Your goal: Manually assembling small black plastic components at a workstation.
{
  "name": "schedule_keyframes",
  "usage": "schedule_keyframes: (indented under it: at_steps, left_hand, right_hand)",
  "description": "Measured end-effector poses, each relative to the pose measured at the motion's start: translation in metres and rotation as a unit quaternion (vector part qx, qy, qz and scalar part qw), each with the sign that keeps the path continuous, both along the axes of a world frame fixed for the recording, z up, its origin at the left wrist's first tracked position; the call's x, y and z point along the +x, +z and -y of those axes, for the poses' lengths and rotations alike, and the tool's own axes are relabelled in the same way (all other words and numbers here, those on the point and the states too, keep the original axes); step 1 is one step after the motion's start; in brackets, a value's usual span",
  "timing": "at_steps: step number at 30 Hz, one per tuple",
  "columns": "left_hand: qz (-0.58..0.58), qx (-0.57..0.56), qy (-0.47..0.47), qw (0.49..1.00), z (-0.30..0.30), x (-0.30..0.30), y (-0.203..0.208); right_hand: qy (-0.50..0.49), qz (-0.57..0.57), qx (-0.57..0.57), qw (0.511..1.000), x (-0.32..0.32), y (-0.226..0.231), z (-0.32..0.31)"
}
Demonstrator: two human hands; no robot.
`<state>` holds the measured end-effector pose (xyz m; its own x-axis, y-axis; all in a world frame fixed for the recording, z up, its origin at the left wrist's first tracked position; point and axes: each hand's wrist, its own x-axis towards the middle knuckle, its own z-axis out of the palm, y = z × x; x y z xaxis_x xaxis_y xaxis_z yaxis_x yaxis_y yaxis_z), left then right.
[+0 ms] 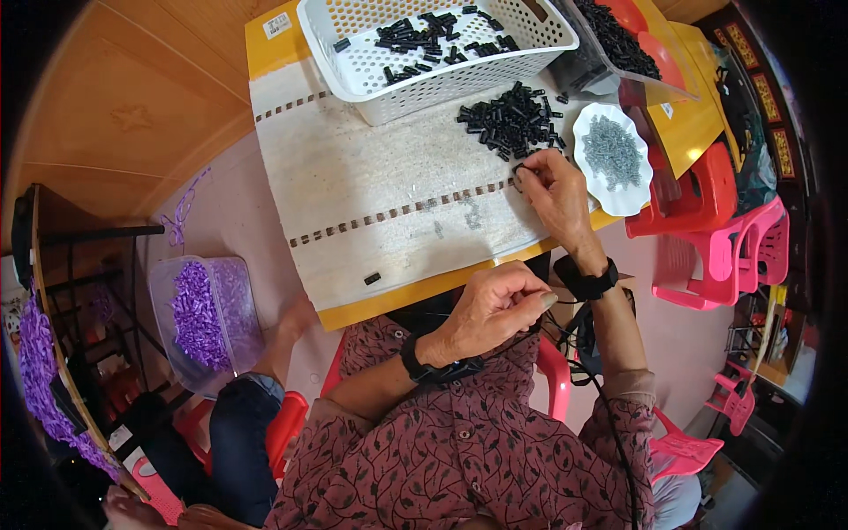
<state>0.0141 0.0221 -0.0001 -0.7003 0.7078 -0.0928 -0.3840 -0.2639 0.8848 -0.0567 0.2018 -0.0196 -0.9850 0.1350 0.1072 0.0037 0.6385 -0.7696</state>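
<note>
My right hand (555,196) reaches to the near edge of a pile of short black tube-like pieces (508,122). Its thumb and forefinger are pinched on a small black piece, mostly covered by the fingers. Closer to my body, just off the table's front edge, my left hand (502,305) is closed with thumb and finger pressed together; whatever is between them is hidden. A scalloped white dish (649,168) of small clear greyish pieces (612,150) stands to the right of my right hand. One lone black piece (373,278) lies near the table's front left.
A white perforated basket (459,88) with scattered black pieces stands at the back. Right of it is a clear bin (658,87) full of black pieces. A tub of purple pieces (199,309) sits low at left, beside another person's leg (243,442). Red and pink stools (707,199) stand at right.
</note>
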Motion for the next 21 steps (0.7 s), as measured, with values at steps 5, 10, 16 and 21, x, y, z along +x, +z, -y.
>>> schedule_keyframes:
  at_steps: [5, 10, 16, 21]
  left_hand:
    - [0.068, -0.012, 0.023, 0.997, 0.002, -0.003, 0.001]
    - [0.114, -0.039, 0.117, 0.986, 0.005, -0.010, -0.009]
    - [0.095, -0.006, 0.210, 0.973, 0.001, -0.014, -0.019]
    - [0.038, 0.014, 0.215, 0.976, 0.002, -0.017, -0.027]
  right_hand:
    - [-0.051, 0.074, -0.284, 0.955, 0.020, 0.006, -0.004]
    - [-0.054, 0.124, -0.317, 0.939, 0.039, 0.025, 0.004]
    - [-0.023, 0.133, -0.348, 0.928, 0.059, 0.031, 0.017]
    - [0.037, 0.072, -0.254, 0.964, 0.072, 0.028, 0.027]
